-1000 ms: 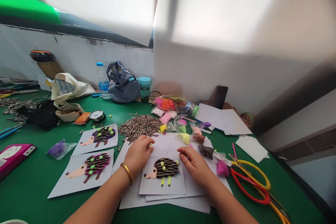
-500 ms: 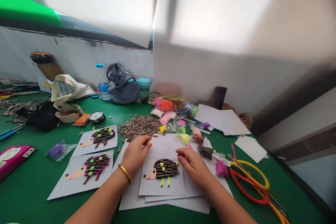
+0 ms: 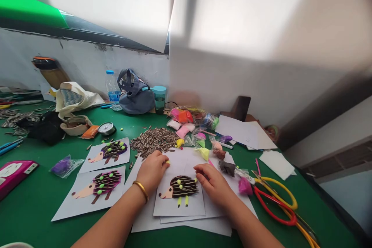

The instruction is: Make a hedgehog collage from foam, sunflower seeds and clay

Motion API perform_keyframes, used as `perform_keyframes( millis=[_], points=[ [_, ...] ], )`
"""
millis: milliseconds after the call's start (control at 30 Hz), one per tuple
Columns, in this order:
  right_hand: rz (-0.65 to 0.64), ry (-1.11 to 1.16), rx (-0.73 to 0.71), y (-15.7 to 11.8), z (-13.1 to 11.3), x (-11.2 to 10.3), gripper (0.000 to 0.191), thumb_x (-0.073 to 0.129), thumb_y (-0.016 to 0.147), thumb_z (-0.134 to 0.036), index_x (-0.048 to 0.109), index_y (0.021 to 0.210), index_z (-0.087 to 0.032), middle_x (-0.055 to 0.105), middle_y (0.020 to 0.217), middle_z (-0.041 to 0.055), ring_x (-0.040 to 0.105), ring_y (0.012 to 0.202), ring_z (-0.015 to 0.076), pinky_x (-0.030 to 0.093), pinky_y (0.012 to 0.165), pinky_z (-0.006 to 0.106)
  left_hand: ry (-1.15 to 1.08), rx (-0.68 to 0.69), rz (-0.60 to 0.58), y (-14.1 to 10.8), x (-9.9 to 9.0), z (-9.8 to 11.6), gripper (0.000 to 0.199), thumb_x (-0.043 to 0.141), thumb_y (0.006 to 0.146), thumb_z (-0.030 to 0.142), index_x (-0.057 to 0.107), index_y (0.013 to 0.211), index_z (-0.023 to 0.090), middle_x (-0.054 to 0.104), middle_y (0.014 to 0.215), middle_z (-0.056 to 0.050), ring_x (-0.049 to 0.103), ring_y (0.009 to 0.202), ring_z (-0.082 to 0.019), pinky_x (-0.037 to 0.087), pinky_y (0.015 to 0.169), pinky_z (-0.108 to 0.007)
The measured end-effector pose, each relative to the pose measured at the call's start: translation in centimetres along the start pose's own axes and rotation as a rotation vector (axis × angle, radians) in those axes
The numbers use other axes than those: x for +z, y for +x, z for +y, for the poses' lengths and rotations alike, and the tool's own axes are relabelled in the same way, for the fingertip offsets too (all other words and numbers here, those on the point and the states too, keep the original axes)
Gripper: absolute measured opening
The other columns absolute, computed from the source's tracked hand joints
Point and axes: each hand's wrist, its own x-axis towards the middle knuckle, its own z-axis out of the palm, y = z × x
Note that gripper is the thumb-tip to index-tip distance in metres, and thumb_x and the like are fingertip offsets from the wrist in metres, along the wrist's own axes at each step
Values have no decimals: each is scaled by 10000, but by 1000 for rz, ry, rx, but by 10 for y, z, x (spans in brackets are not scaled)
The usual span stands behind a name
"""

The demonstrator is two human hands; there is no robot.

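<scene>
A hedgehog picture (image 3: 180, 192) of sunflower seeds and clay, with a few light green dots and yellow-green legs, lies on white sheets between my hands. My left hand (image 3: 152, 170), with a gold bangle at the wrist, is above its upper left; thumb and fingers are pinched on a small yellow-green bit of clay (image 3: 167, 161). At the picture's upper right, my right hand (image 3: 212, 180) is curved with its fingers a little apart, close to a yellow-green dot on the hedgehog's back. Nothing shows between its fingers.
Two finished-looking hedgehog cards (image 3: 109, 151) lie at the left. Behind the sheets is a seed pile (image 3: 154, 139), with bagged coloured clay (image 3: 186, 116) beside it. Red and yellow scissors (image 3: 276, 205) lie right. A blue bag (image 3: 136, 97), bottle (image 3: 112, 89) and cup (image 3: 159, 99) stand by the wall.
My left hand has turned slightly and shifted a little to the right, its fingers lower. My right hand has barely moved, and the picture stays in place.
</scene>
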Motion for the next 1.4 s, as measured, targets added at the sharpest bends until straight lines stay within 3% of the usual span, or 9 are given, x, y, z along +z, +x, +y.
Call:
perform_keyframes(
  millis=[300, 467, 567, 633, 767, 900, 1000, 1200, 1400],
  points=[
    [-5, 0, 4, 0, 3, 0, 272, 456, 957, -340, 594, 1146, -201, 635, 1107, 93, 587, 1016, 223, 479, 885, 372, -69, -30, 73, 0, -5, -1, 245, 428, 942, 268, 656, 968, 181, 654, 986, -76, 602, 932, -216, 456, 833, -333],
    [62, 10, -78, -2, 0, 0, 225, 504, 944, -323, 608, 1107, -209, 641, 1059, 83, 595, 965, 217, 484, 868, 372, -429, -6, 162, -8, -6, 13, 177, 532, 881, 320, 634, 967, 202, 678, 942, -45, 616, 857, -197, 482, 745, -303],
    [124, 13, -176, -7, -12, 2, 202, 553, 927, -279, 608, 1116, -234, 642, 995, 64, 587, 936, 211, 483, 844, 364, -610, 63, 46, -19, -8, 30, 233, 493, 911, 366, 660, 921, 204, 686, 846, -29, 623, 757, -174, 481, 693, -280],
    [138, 21, -273, -11, -22, 5, 264, 593, 911, -265, 590, 1175, -258, 640, 959, 53, 582, 904, 205, 485, 807, 353, -586, 169, -39, -28, -9, 41, 352, 430, 950, 412, 671, 804, 201, 661, 730, -23, 605, 709, -169, 454, 669, -271],
    [163, 19, -413, -16, -37, 9, 334, 630, 884, -198, 595, 1204, -291, 642, 918, 41, 579, 847, 193, 478, 753, 344, -601, 258, -114, -42, -10, 55, 423, 399, 972, 447, 685, 780, 202, 669, 727, -27, 593, 696, -155, 422, 656, -254],
    [225, 40, -427, -17, -39, 9, 202, 594, 899, -161, 650, 1060, -270, 637, 841, 36, 577, 794, 183, 467, 704, 336, -652, 291, -150, -47, -7, 58, 477, 370, 973, 486, 675, 751, 193, 667, 716, -30, 580, 684, -156, 414, 650, -255],
    [224, 38, -412, -17, -38, 8, 165, 586, 895, -161, 651, 1015, -253, 635, 845, 44, 577, 792, 188, 472, 703, 342, -684, 228, -158, -45, -9, 59, 386, 474, 937, 476, 685, 777, 195, 678, 748, -25, 588, 705, -156, 421, 658, -252],
    [188, 83, -383, -16, -41, 10, 303, 624, 881, -180, 609, 1167, -278, 648, 948, 52, 591, 863, 192, 504, 750, 336, -777, 138, -174, -45, -11, 59, 253, 597, 881, 420, 710, 828, 201, 697, 785, -20, 612, 742, -162, 448, 690, -249],
    [213, 39, -400, -17, -42, 9, 215, 585, 912, -177, 664, 1084, -279, 653, 861, 42, 596, 806, 185, 493, 714, 331, -734, 173, -219, -47, -8, 57, 293, 580, 892, 443, 720, 798, 204, 703, 759, -13, 615, 714, -152, 434, 670, -242]
  ],
)
